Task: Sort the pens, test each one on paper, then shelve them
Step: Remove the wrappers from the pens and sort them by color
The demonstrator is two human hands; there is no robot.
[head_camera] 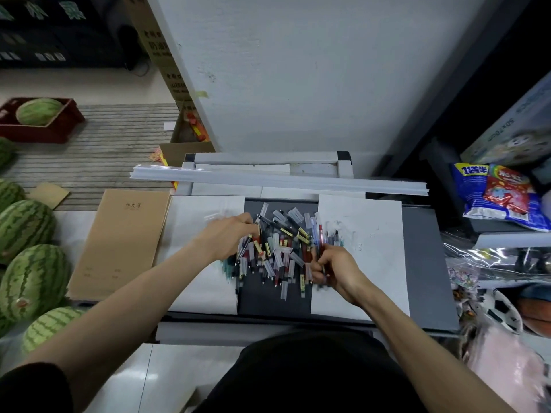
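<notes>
Fingers (pixel 247 219) of left hand (pixel 229 236) are curling into pens (pixel 277 251) at pile's left edge; blurred, can't tell if pinching any. Pile is lying jumbled mid-counter (pixel 423 263) btw left sheet (pixel 205 269) & right sheet (pixel 375 263): black, red, clear-capped barrels, yellow labels. Right hand (pixel 332 271) is gripping several pens at pile's right edge. Off counter's left edge, watermelons (pixel 26 228) & brown notebook (pixel 119 242) are sitting; off its right, snack bags (pixel 504 198).
</notes>
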